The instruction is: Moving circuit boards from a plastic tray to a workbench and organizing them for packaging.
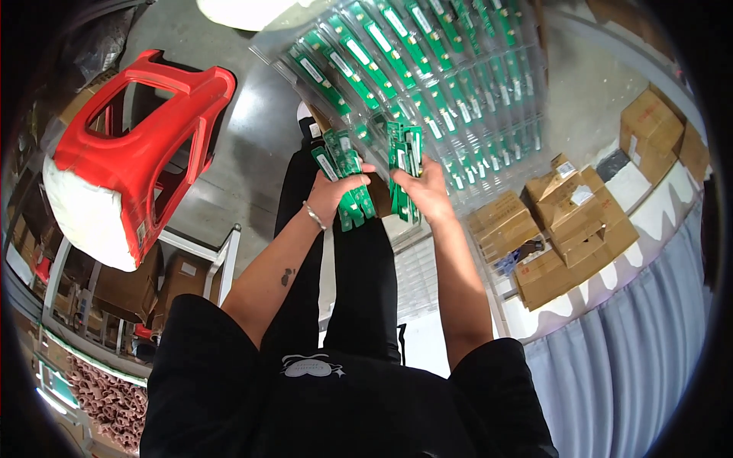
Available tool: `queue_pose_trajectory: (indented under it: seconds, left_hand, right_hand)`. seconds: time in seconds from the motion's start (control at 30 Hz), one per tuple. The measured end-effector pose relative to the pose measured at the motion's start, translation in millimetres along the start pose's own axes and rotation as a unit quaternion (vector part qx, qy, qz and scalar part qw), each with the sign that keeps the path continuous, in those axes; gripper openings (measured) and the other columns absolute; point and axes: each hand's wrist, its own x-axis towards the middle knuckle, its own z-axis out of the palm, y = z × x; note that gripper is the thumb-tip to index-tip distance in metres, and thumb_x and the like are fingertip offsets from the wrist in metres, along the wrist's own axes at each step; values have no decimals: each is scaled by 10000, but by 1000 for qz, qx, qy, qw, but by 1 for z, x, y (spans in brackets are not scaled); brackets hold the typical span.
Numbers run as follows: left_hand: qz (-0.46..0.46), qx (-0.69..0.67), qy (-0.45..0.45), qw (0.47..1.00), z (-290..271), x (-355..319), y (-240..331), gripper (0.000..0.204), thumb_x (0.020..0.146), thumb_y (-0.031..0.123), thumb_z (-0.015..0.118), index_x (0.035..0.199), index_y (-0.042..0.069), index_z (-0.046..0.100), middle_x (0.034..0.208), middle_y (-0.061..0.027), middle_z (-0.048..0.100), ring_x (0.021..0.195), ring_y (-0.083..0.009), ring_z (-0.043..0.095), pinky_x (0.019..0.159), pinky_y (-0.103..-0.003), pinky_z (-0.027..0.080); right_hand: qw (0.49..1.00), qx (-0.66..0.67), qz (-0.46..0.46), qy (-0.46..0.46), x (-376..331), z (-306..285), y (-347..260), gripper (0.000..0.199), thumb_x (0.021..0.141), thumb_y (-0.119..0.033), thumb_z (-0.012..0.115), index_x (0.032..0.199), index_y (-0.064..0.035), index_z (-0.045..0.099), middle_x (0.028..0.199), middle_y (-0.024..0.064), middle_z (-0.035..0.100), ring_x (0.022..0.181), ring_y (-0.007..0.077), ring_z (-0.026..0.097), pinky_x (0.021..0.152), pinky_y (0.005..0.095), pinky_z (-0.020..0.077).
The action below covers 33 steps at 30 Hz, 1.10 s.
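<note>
My left hand (334, 191) is closed round a bundle of narrow green circuit boards (349, 164), its thumb across the front. A second bundle of the same green boards (402, 153) stands roughly upright in my right hand (427, 188), whose thumb presses on its near face. A small gap separates the two bundles. Just beyond my hands a clear plastic tray (458, 103) holds rows of similar green boards with white labels. Part of a brown cardboard piece (382, 195) shows between my hands; most of it is hidden.
A red plastic shell (164, 107) with a white-wrapped end stands at left, above a metal-framed rack (221, 263). Cardboard boxes (580, 214) lie at right, near a grey-blue curtain (626, 343). Another carton (649, 126) stands farther right. Reddish-brown pieces (107, 393) are heaped at lower left.
</note>
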Motion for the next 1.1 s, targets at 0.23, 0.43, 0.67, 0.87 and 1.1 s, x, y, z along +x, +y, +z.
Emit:
queue_pose_trajectory:
  seconds: [0.23, 0.43, 0.67, 0.87, 1.1]
  left_hand:
    - [88, -90, -261, 957, 42, -89, 75, 369, 822, 64, 645, 1174, 54, 532, 1080, -39, 603, 984, -150, 590, 842, -314, 483]
    - [183, -32, -207, 960, 21, -217, 62, 465, 752, -11, 687, 1183, 24, 518, 1072, -80, 606, 931, -174, 605, 766, -338, 527]
    - [274, -72, 16, 959, -83, -420, 1, 324, 652, 41, 762, 945, 5, 631, 836, -85, 663, 699, -168, 633, 617, -319, 533]
    - [362, -201, 107, 904, -219, -564, -71, 297, 679, 50, 729, 953, 5, 623, 795, -84, 654, 655, -166, 629, 571, -317, 528]
    - [428, -179, 289, 838, -437, -743, -109, 372, 678, 64, 732, 1024, 21, 602, 879, -94, 650, 744, -167, 628, 640, -322, 537]
  right_hand:
    - [990, -36, -136, 14, -107, 23, -92, 487, 834, -216, 628, 1234, 10, 466, 1223, 175, 441, 1207, 275, 382, 1010, 369, 323]
    - [973, 23, -203, -103, -216, 80, -115, 827, 871, -397, 589, 1405, 49, 142, 1368, 165, 377, 1247, 240, 381, 1027, 342, 316]
    - [946, 72, -16, -316, -336, 239, -85, 456, 915, -413, 431, 1177, -56, 539, 1125, 96, 601, 983, 234, 590, 848, 372, 485]
    - [883, -103, -3, -457, -448, 409, -46, 395, 902, -348, 463, 1154, -49, 517, 1089, 89, 588, 966, 226, 580, 838, 367, 486]
    - [815, -223, -41, -534, -572, 677, 1, 503, 896, -398, 459, 1160, 28, 503, 1106, 155, 570, 957, 253, 583, 826, 404, 490]
